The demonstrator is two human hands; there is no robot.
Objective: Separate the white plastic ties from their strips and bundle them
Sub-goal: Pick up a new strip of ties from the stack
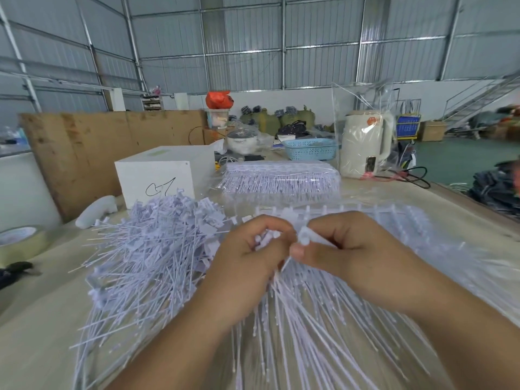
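Warehouse table [42, 319]: our left hand [247, 263] grips a bunch of ties [267, 240] mid-table, while our right hand [346, 254] pinches one head off the strip [351, 211]. We should twist cleanly, keeping heads aligned.

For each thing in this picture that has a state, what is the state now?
left hand: grips a bunch of ties
right hand: pinches one tie head
strip: ties attached
loose ties: heaped, unbundled
wrapped pack: sealed in clear film
kettle: lid closed
tape roll: lying flat
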